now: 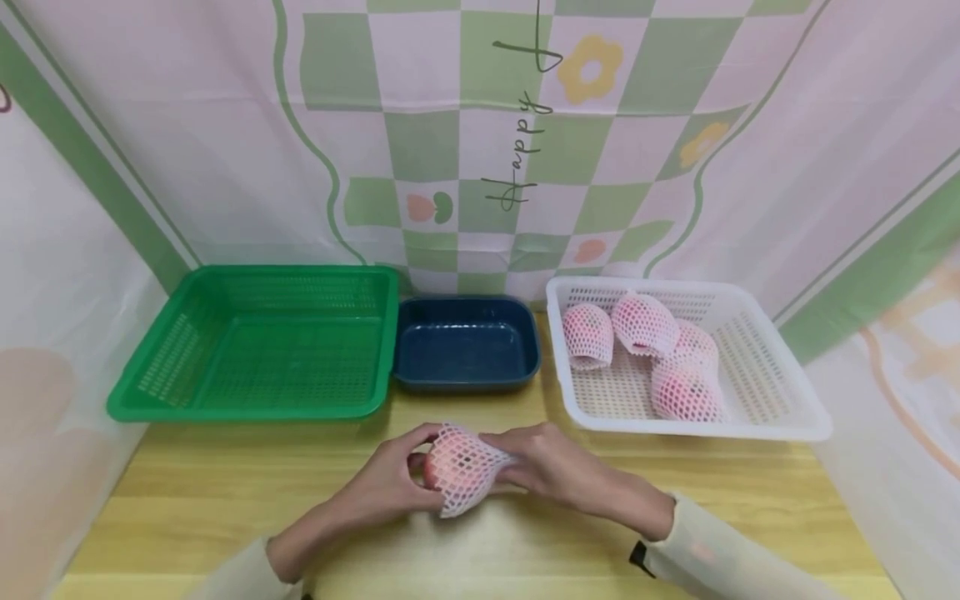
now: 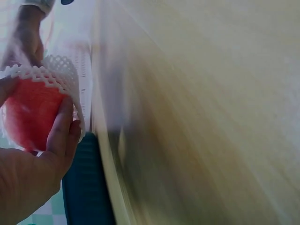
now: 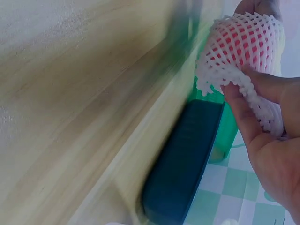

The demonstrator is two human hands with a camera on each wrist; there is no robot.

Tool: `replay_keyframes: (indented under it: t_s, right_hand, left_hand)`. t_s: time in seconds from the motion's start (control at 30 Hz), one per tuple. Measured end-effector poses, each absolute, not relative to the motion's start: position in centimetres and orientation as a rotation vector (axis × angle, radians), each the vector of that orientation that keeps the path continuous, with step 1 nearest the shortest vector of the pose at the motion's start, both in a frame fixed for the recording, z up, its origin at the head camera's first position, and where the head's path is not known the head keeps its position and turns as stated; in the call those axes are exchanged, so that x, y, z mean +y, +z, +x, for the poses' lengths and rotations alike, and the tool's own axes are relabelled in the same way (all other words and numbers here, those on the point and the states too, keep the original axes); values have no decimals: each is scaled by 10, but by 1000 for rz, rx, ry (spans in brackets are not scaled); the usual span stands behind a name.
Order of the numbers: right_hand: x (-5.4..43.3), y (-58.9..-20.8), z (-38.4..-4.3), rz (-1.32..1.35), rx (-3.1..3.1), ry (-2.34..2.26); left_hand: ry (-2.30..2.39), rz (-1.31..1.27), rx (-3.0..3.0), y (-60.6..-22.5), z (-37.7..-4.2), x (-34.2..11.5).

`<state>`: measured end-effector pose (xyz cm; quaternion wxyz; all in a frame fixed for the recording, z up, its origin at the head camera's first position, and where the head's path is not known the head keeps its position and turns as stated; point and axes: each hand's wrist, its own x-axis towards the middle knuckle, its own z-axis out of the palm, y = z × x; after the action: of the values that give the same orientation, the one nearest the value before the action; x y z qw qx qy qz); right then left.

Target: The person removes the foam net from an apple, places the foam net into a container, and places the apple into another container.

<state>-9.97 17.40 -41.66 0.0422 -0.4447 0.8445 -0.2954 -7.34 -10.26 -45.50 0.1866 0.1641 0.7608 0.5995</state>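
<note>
A round red fruit (image 2: 32, 115), apple-like, sits partly inside a white foam fruit net (image 1: 467, 471) above the table. My left hand (image 1: 393, 477) holds the fruit at its bare end, thumb and fingers on either side, as the left wrist view shows. At the opposite end, my right hand (image 1: 558, 471) pinches the gathered edge of the net (image 3: 243, 44) between thumb and fingers. The net covers most of the fruit on the right hand's side.
Behind the hands stand a green basket (image 1: 251, 414) on the left, a dark blue tray (image 1: 465, 385) in the middle, and a white basket (image 1: 697, 427) on the right. Several netted fruits (image 1: 643, 323) lie in the white basket. A checked curtain (image 1: 420, 146) hangs behind the wooden table (image 1: 225, 483).
</note>
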Motion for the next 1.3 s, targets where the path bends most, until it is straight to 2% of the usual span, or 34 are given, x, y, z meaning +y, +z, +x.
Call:
replay_keyframes:
  t_s: [0.37, 0.67, 0.93, 1.3]
  right_hand:
    - [181, -405, -101, -1494, 2653, -942]
    - [190, -378, -114, -1545, 2752, -909]
    - [189, -350, -137, -1589, 2806, -813]
    - [172, -327, -184, -1507, 2864, -506]
  left_hand:
    - [1693, 437, 2146, -450, -72, -113]
    - [1669, 338, 2213, -442, -66, -130]
    - [1640, 400, 2289, -428, -60, -140]
    - [1738, 465, 2178, -400, -57, -145]
